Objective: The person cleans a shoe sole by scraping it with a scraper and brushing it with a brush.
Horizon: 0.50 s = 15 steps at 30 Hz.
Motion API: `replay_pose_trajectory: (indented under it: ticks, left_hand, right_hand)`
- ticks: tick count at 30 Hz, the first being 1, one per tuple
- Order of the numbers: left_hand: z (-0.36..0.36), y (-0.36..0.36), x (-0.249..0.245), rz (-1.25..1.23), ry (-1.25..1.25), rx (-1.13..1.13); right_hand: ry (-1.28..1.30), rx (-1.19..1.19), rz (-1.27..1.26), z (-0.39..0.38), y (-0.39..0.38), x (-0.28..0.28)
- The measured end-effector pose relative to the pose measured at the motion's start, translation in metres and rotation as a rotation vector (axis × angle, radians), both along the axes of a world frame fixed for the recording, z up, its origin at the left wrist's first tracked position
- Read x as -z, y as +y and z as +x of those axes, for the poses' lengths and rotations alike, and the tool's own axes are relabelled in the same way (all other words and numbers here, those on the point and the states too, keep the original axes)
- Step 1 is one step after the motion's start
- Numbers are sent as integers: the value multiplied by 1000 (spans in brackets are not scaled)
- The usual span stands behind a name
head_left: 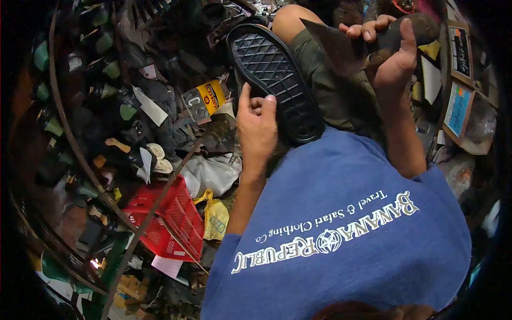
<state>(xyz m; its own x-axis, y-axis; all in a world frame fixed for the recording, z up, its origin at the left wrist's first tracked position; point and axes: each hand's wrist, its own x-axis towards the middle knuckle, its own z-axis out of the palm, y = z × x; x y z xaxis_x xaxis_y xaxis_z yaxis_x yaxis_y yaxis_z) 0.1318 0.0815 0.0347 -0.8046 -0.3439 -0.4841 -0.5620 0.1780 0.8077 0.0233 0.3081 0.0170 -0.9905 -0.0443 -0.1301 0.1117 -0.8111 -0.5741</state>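
Observation:
A black shoe sole point(274, 80), its crisscross ribbed side facing up, rests at a slant by a bare knee and a green-clad leg. At its left edge my left hand point(257, 125) grips it, the thumb on the ribbed side and the index finger stretched along the edge. A dark, flat, pointed piece point(336, 47) extends over the green-clad leg. My right hand point(397, 69) is round its wide end, with fingertips showing beyond and the thumb raised. A dark rounded part point(421, 29) lies beside the thumb; whether it joins the piece is unclear.
A red crate point(170, 218) stands at lower left beside a yellow bag point(216, 217) and a white bag point(213, 173). A thin rod point(152, 210) crosses near it. A yellow box point(212, 96) lies left of the sole. Framed labels point(458, 109) stand at right. Scraps cover the left side.

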Motion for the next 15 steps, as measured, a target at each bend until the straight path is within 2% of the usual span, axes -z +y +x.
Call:
replay_pose_trajectory:
  ticks: [2, 4, 8, 10, 12, 13, 14, 15]
  left_hand:
    - [6, 6, -4, 8, 27, 39]
    - [8, 16, -13, -92, 39, 81]
    - [6, 6, 0, -152, 100, 105]
    - [-3, -7, -8, 28, 137, 131]
    - [-19, -29, -12, -51, 270, 318]
    - [-29, -41, -12, -27, 283, 373]
    - [-39, -44, -21, -4, 297, 427]
    - [-43, -43, -33, 22, 148, 359]
  right_hand:
    - [-26, 6, 7, 9, 0, -1]
    - [-52, 13, 9, 14, 0, -2]
    - [47, 26, -22, 11, 9, -6]
    - [125, 4, 20, 3, 17, -18]
    - [258, 190, 692, -1, 21, -37]
    - [271, 180, 694, -1, 20, -41]
    - [304, 245, 1052, -2, 16, -45]
    - [339, 317, 1407, -4, 13, -49]
